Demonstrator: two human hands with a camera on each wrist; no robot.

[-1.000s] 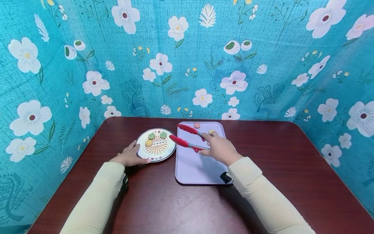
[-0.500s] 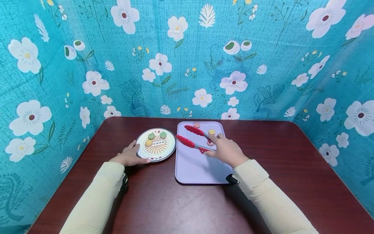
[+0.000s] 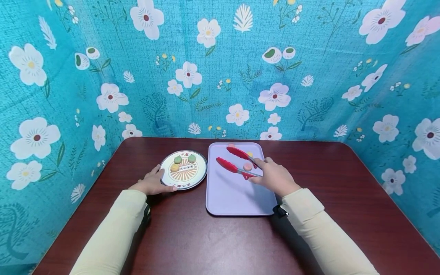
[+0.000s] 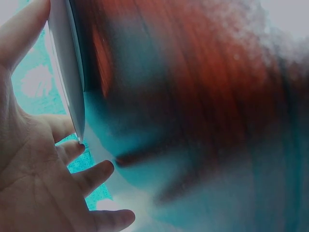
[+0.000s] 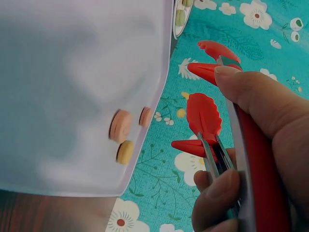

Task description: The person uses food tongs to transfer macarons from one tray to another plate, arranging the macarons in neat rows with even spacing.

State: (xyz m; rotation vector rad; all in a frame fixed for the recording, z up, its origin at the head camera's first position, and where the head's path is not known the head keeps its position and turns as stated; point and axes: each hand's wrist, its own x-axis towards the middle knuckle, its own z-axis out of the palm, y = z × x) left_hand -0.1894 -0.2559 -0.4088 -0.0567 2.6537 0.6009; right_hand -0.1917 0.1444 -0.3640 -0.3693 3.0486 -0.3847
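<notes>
My left hand lies at the left and near rim of a round white plate, its fingers spread and touching the edge. Two green macarons and a yellow macaron rest on the plate. In my right hand I hold red-tipped metal tongs, their jaws apart with nothing between the tips, over a lilac tray. On the tray are two pink macarons and a yellow macaron; in the head view the tongs partly cover the far ones.
The plate and tray stand side by side on a dark reddish-brown table. A turquoise floral cloth hangs behind the table and along both sides. Both wrists wear dark straps.
My right hand has moved to the right with the tongs, whose tips have left the plate's side and are now over the tray. The left hand and plate have stayed put.
</notes>
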